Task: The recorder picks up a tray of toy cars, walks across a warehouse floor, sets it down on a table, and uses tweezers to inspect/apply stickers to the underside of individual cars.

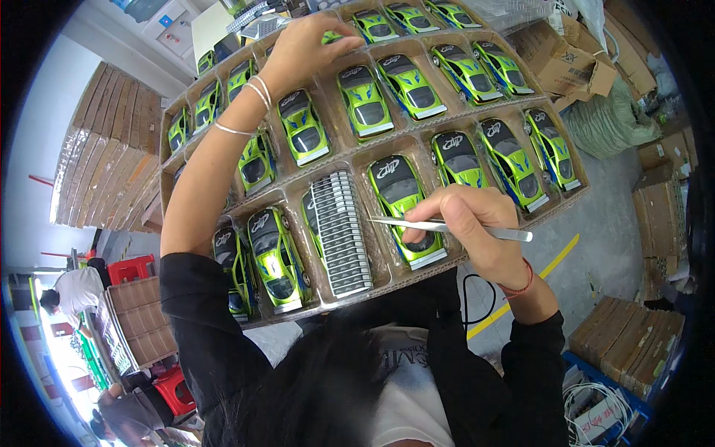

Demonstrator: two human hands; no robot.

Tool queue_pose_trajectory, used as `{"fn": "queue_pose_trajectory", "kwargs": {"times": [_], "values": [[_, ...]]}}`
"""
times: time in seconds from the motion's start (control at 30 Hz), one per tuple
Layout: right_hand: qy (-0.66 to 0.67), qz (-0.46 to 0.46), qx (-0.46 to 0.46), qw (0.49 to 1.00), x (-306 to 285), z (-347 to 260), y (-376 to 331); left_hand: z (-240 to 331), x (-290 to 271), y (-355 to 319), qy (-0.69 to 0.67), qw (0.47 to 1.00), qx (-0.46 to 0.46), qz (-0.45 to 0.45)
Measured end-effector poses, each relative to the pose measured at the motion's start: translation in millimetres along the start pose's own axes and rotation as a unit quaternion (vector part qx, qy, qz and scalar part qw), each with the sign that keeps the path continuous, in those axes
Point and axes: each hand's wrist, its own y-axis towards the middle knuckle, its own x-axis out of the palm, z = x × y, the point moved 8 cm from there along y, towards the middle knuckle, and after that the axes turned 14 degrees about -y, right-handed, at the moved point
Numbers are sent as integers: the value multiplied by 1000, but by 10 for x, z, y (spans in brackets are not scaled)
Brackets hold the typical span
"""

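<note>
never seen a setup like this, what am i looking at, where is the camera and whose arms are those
There is no machine here: just a person working with two bare hands. The single picture comes from a wide-angle camera on that person's head, looking down, so straight edges bend near the rim and the black-sleeved arms are the wearer's own.

In front is a cardboard tray split into compartments, many holding a green toy car. A sheet of dark and white strips lies partly over one car in the nearest row.

The right hand holds metal tweezers. The left hand is over a car in a farther row; whether it grips it is unclear.

Stacked cardboard stands off to the left.
</note>
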Motion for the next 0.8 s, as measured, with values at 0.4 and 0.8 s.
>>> {"fn": "queue_pose_trajectory", "kwargs": {"times": [0.4,0.8], "values": [[-8,4,-16,1000,-9,-7,30,370,332,637,-84,961,88,-247],[19,6,-1,1000,44,51,-27,331,313,538,22,984,-35,-174]]}}
